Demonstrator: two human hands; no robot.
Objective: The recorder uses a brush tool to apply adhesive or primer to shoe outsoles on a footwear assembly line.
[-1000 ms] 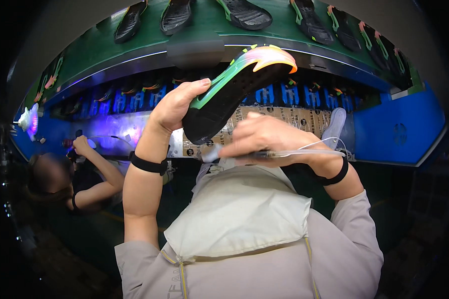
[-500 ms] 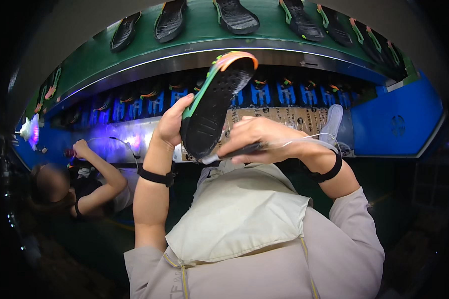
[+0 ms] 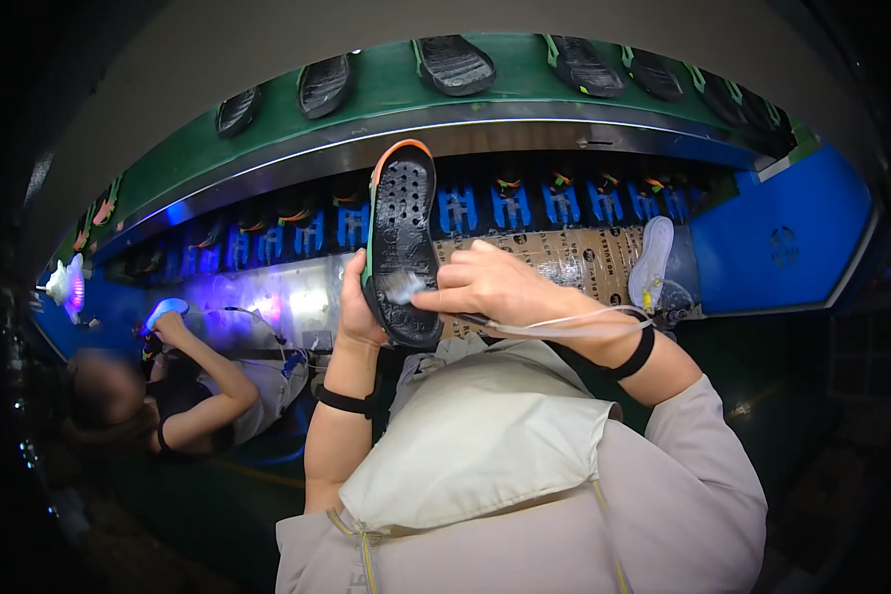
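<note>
My left hand [image 3: 359,307] is wrapped round the lower left edge of a shoe sole [image 3: 403,238]. The sole stands with its black, hole-patterned face toward me, and green and orange show along its rim. In my right hand [image 3: 495,285] is a brush [image 3: 402,287] with pale bristles, blurred by motion. Its bristles lie on the lower half of the sole's face, with my fingers close beside them. A clear tube [image 3: 564,325] runs from the brush along my right wrist.
A green conveyor [image 3: 386,81] carries several black soles across the back. Below it, blue holders [image 3: 510,208] stand in a row. A pale sole [image 3: 651,259] rests right of the brown patterned cardboard [image 3: 564,259]. At left, another person's hand [image 3: 171,325] holds a lit sole near a purple lamp [image 3: 69,284].
The sole in my left hand has swung more upright and shifted left and down. The brush has moved from the sole's bottom edge up onto its face. The person at left now holds a sole up.
</note>
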